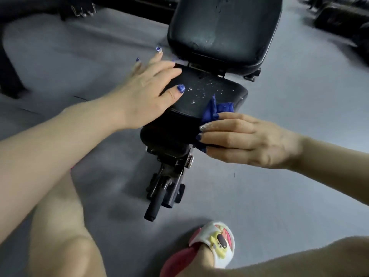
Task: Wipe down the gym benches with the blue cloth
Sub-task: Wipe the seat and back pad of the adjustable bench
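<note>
A black padded vinyl gym bench (201,92) runs from the centre of the view up toward 12 o'clock, its seat pad in the middle and its larger backrest pad (223,31) tilted beyond it. White flecks and worn patches speckle both pads.

The left hand (147,90) lies flat on the seat pad's 9 o'clock edge, fingers straight and spread, thumb resting on the top surface; it grips nothing. The right hand (247,140) comes in from 3 o'clock, its fingers extended and held together, pressing the crumpled blue cloth (213,112) against the seat pad's near corner at about 4 o'clock of the seat. The cloth bunches up above the fingers and shows again below them; whether the thumb pinches it from underneath cannot be told. The two hands are apart, one on each side of the seat.

Below the seat, at 6 o'clock, the black metal bench frame (167,176) ends in a dark foam-covered handle (153,206) on the grey rubber floor (279,196). At 5 o'clock a foot wears a white and pink slipper with a yellow cartoon figure (217,242).
</note>
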A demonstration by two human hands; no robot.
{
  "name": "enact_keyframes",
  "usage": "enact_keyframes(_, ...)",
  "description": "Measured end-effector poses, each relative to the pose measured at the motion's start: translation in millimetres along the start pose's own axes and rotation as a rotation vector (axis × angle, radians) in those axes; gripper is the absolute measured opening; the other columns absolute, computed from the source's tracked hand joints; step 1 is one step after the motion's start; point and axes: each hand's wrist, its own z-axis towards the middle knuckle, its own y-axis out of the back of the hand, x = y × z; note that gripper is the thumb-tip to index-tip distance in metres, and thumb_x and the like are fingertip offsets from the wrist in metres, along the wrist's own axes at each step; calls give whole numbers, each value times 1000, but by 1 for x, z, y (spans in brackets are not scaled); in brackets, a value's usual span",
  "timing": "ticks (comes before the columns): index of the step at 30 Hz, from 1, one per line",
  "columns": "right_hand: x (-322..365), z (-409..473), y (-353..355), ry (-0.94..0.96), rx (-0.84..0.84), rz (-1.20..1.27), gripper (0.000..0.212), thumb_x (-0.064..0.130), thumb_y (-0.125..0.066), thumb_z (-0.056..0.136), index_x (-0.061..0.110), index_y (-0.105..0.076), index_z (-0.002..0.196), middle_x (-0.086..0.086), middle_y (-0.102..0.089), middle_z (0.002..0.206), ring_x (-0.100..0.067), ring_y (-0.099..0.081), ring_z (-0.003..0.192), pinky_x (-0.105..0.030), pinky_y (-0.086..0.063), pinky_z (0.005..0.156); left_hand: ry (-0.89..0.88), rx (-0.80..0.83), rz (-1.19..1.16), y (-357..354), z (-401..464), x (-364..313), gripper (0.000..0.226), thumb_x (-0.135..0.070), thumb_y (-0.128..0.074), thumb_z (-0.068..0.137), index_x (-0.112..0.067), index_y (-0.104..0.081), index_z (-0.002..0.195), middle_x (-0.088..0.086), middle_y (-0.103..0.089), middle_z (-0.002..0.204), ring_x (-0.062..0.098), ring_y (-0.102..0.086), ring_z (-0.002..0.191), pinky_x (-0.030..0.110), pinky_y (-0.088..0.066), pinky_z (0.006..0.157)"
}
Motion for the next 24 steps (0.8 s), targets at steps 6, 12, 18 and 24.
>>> enact_keyframes(6, 41, -15, -11, -564, -307, 104, 16, -5, -57, 93, -6, -70, 102, -21, -64, 116, -34, -56, 113, -41, -47, 98, -29, 52, 170, -1, -11, -29, 62, -52, -17, 98, -20, -35, 148, -5, -28, 156, 11, 0, 149, 39, 0, 119)
enact_keyframes(12, 106, 40, -46, -1415, -1125, 457, 21, -1, -65, 84, 5, -64, 105, -5, -60, 115, -14, -57, 112, -23, -43, 97, 132, 36, 77, -8, 15, -56, 49, -42, -23, 104, -20, -43, 142, -4, -38, 152, 13, -10, 148, 39, -11, 119)
enact_keyframes(18, 113, 110, -59, -1669, -1531, 570, 22, 11, -66, 88, 12, -62, 110, -6, -53, 117, -17, -52, 116, -18, -37, 100, 250, -109, 209, -25, 20, -63, 61, -54, -17, 94, -25, -48, 139, -7, -44, 148, 16, -20, 147, 46, -21, 116)
enact_keyframes(24, 73, 73, -73, -1770, -1606, 698, 12, 12, -60, 90, 17, -61, 100, -4, -61, 106, -19, -59, 103, -39, -48, 94, 233, -150, 240, -28, 19, -60, 62, -54, -15, 93, -28, -39, 145, -9, -39, 151, 14, -18, 147, 44, -18, 118)
